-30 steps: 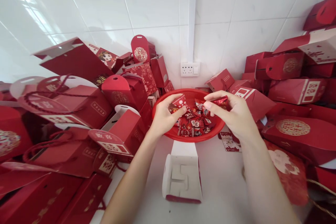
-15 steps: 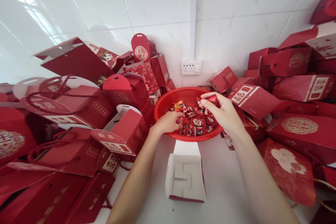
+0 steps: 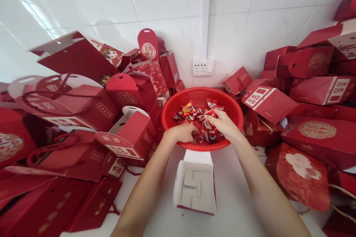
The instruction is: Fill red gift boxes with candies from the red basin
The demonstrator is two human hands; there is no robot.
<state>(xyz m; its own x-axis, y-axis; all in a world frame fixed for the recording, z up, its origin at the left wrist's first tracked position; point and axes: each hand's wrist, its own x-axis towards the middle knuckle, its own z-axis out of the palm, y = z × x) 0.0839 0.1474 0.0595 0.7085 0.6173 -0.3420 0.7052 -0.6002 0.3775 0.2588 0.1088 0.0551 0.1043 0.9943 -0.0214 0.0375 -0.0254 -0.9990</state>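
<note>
Both of my hands are inside a round red plastic basket [image 3: 167,113] that holds small wrapped candies [image 3: 189,109], mostly red with a few orange ones. At the near left, my left hand [image 3: 185,132] has its fingers curled down onto a wrapped candy, the fingertips partly hidden. On the right side, my right hand [image 3: 222,123] is bent over the pile, its thumb and fingers closed around a red wrapped candy. Just in front of the basket lies an open carton [image 3: 196,190], white inside with red edges, its flap reaching toward the basket rim. No candy shows in it.
Red gift boxes [image 3: 133,133] with cord handles are heaped on the left. More red boxes [image 3: 311,133] are stacked on the right. Behind the basket, a white tiled wall carries a socket [image 3: 203,67]. The pale tabletop [image 3: 233,200] shows around the carton.
My right hand has moved down and left, from the basket's right side into the candies. My left hand has shifted slightly right and deeper into the pile. The carton stays in place.
</note>
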